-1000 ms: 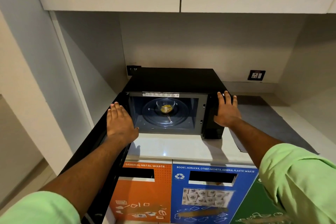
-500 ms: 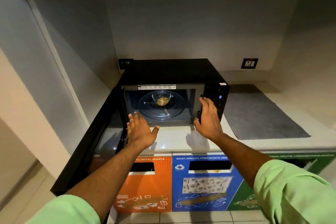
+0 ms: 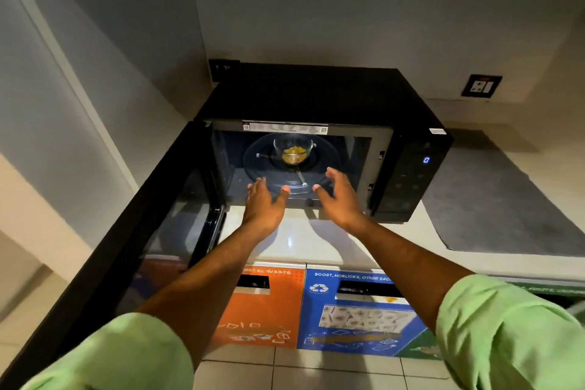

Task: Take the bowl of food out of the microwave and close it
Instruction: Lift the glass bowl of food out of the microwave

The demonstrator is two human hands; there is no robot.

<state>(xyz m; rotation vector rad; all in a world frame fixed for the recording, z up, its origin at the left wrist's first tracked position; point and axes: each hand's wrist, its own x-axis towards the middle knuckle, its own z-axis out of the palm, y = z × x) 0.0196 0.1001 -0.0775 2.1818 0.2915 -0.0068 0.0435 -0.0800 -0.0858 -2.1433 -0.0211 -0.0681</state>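
Both hands were empty and spread, reaching side by side at the mouth of the open microwave (image 3: 319, 123): the left hand (image 3: 264, 203) with fingers splayed and thumb out toward the middle, the right hand (image 3: 340, 196) cupped with its palm turned inward, and a gap between the two thumbs. They hung above the front strip of pale tabletop (image 3: 300, 244), near the lower lip of the cavity, touching nothing that could be seen. To the left the black door (image 3: 133, 231) stood swung fully out, clear of the left forearm. Beyond the fingertips lay the round glass turntable (image 3: 329, 161), and on it, toward the back and slightly left of the cavity's centre, sat the clear glass bowl (image 3: 293, 149) with yellow food in its bottom. The bowl lay straight ahead of the gap between the hands, deeper in, and apart from both. It looked about equally reachable from either side, with the left hand perhaps a touch nearer in line. Being round, the bowl offered no long axis to favour, so a two-sided clasp from left and right seemed the natural approach.
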